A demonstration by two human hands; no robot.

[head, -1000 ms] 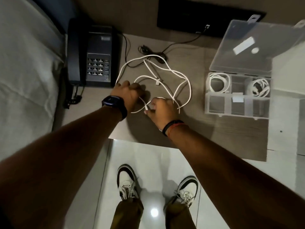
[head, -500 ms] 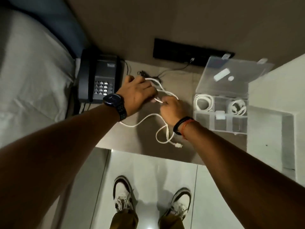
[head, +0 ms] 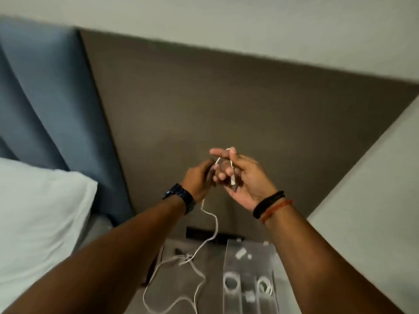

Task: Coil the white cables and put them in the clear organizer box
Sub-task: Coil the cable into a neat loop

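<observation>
Fingers of left hand [head: 198, 180] curl round thin white cable [head: 214, 225]; right hand [head: 246, 180] pinches its plug end between thumb and forefinger; 2 coiled white cables [head: 230, 282] lie in clear plastic organizer box [head: 249, 265].

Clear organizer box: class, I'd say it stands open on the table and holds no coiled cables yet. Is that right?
Not quite. The clear organizer box stands open on the table, but it already holds two coiled cables, in separate compartments, as the head view shows.

White cable [head: 217, 225] — one end raised, rest looped loosely beside the open clear organizer box [head: 249, 266].
</observation>
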